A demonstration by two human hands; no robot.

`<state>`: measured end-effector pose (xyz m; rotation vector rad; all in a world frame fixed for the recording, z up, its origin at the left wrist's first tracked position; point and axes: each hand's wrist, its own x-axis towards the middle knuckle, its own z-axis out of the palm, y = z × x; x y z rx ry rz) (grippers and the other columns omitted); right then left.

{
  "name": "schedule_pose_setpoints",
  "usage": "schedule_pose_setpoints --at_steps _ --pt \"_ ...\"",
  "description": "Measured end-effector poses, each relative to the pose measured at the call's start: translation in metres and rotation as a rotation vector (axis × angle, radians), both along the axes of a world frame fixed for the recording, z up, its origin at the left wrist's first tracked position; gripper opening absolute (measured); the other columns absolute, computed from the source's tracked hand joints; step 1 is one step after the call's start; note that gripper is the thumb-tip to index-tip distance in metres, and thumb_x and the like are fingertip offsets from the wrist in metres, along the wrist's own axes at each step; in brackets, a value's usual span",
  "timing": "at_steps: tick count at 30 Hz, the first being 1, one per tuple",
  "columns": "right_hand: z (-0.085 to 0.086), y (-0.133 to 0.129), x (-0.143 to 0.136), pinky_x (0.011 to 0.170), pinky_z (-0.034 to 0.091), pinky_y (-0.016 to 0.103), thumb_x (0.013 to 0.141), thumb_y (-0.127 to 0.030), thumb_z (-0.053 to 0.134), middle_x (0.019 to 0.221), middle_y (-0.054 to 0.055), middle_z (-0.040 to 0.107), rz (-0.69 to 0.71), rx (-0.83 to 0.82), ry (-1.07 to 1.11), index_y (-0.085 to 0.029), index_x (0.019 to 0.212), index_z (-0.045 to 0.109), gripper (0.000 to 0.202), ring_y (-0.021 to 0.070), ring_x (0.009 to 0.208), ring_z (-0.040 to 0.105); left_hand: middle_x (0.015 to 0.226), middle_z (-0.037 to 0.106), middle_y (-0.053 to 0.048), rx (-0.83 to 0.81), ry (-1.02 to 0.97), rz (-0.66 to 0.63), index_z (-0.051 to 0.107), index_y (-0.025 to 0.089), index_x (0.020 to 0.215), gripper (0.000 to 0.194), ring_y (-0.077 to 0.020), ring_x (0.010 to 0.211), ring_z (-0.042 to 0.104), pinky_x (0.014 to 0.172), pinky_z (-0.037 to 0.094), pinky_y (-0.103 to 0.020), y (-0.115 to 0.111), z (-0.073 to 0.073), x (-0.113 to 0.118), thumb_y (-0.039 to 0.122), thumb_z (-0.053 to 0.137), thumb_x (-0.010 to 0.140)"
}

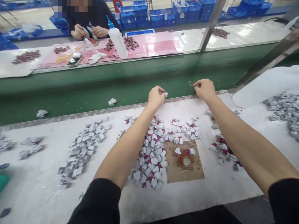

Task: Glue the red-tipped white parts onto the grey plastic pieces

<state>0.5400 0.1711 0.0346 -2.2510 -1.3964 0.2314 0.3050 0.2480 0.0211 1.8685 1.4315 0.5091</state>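
My left hand [157,96] is closed on a small white and dark red part [165,94] at the far edge of the white table [98,205], beside the green belt [88,93]. To its right, my right hand [205,88] reaches over the belt's near edge with thumb and fingertips pressed together; whatever lies between them is too small to make out. Below my forearms spreads a pile of grey-white and dark red parts [151,152]. A brown cardboard square [173,174] lies beside it, with a round red container [187,161] on top.
Grey parts [81,149] lie in a long heap on the left. Two pale pieces sit on the belt. Across it, a person's hands [80,31] work by a white bottle [118,42]. A metal post [211,25] and a white bag [261,84] stand right.
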Motion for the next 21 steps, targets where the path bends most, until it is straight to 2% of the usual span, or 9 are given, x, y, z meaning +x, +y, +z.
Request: schedule_pose_setpoints --at_steps 2,4,7,9,11,13,16,18,21 --pt "0.010 -0.020 -0.015 0.111 0.065 0.056 0.107 -0.018 0.068 0.123 0.025 0.089 0.002 0.000 0.097 -0.010 0.132 0.088 0.034 0.0379 0.118 0.085 0.122 0.082 -0.009 -0.001 0.057 0.005 0.079 0.017 0.118 0.015 -0.0259 0.111 0.078 0.105 0.065 -0.047 0.006 -0.002 0.004 0.030 0.081 0.110" --pt "0.020 -0.052 -0.032 0.104 0.068 0.050 0.108 -0.031 0.075 0.121 0.022 0.090 0.036 0.000 0.201 -0.013 0.135 0.089 0.035 0.0346 0.112 0.087 0.129 0.082 -0.013 0.029 0.109 0.019 0.079 0.018 0.116 0.008 -0.0306 0.125 0.076 0.113 0.061 -0.049 0.004 0.002 0.002 0.023 0.079 0.109" --pt "0.027 -0.118 -0.054 0.093 0.071 0.048 0.095 -0.049 0.090 0.112 0.015 0.093 0.137 -0.015 0.286 -0.026 0.109 0.096 0.028 0.0359 0.105 0.088 0.143 0.079 -0.018 0.120 0.154 0.021 0.079 0.020 0.124 0.019 -0.0363 0.143 0.067 0.124 0.052 -0.049 -0.014 0.017 -0.022 0.015 0.077 0.106" --pt "0.024 -0.168 -0.063 0.084 0.073 0.047 0.094 -0.064 0.087 0.110 0.010 0.093 0.216 -0.002 0.341 -0.033 0.100 0.097 0.033 0.0361 0.100 0.088 0.148 0.077 -0.015 0.183 0.165 0.005 0.077 0.022 0.135 0.029 -0.0342 0.145 0.065 0.127 0.049 -0.046 -0.040 0.029 -0.057 0.019 0.077 0.107" --pt "0.014 -0.216 -0.069 0.070 0.072 0.042 0.097 -0.073 0.082 0.109 0.008 0.093 0.198 0.000 0.382 -0.036 0.103 0.097 0.040 0.0340 0.091 0.088 0.146 0.077 -0.011 0.237 0.190 0.028 0.078 0.025 0.137 0.030 -0.0321 0.146 0.063 0.131 0.047 -0.045 -0.073 0.035 -0.108 0.021 0.073 0.108" --pt "-0.001 -0.257 -0.071 0.063 0.070 0.038 0.100 -0.073 0.081 0.108 0.006 0.093 0.161 -0.004 0.379 -0.037 0.106 0.097 0.040 0.0317 0.086 0.088 0.139 0.075 -0.016 0.265 0.258 0.165 0.079 0.021 0.130 0.025 -0.0383 0.143 0.063 0.131 0.046 -0.056 -0.107 0.034 -0.166 0.022 0.067 0.108" --pt "-0.027 -0.303 -0.078 0.074 0.072 0.041 0.105 -0.070 0.077 0.114 0.005 0.092 0.112 0.043 0.313 -0.037 0.112 0.096 0.038 0.0328 0.098 0.088 0.126 0.069 -0.024 0.279 0.372 0.424 0.078 0.015 0.126 0.029 -0.0512 0.137 0.058 0.125 0.043 -0.075 -0.149 0.021 -0.242 0.027 0.066 0.103" --pt "-0.043 -0.323 -0.083 0.084 0.072 0.049 0.108 -0.069 0.073 0.119 0.006 0.090 0.093 0.102 0.247 -0.038 0.117 0.094 0.039 0.0356 0.106 0.086 0.129 0.066 -0.026 0.286 0.417 0.534 0.078 0.016 0.130 0.034 -0.0562 0.141 0.053 0.125 0.040 -0.081 -0.166 0.011 -0.273 0.034 0.068 0.102" --pt "-0.055 -0.339 -0.084 0.081 0.070 0.054 0.108 -0.068 0.071 0.121 0.006 0.088 0.125 0.121 0.174 -0.041 0.121 0.090 0.036 0.0388 0.106 0.085 0.139 0.064 -0.026 0.295 0.426 0.580 0.079 0.020 0.132 0.037 -0.0564 0.145 0.050 0.128 0.039 -0.078 -0.173 -0.001 -0.287 0.043 0.069 0.104"
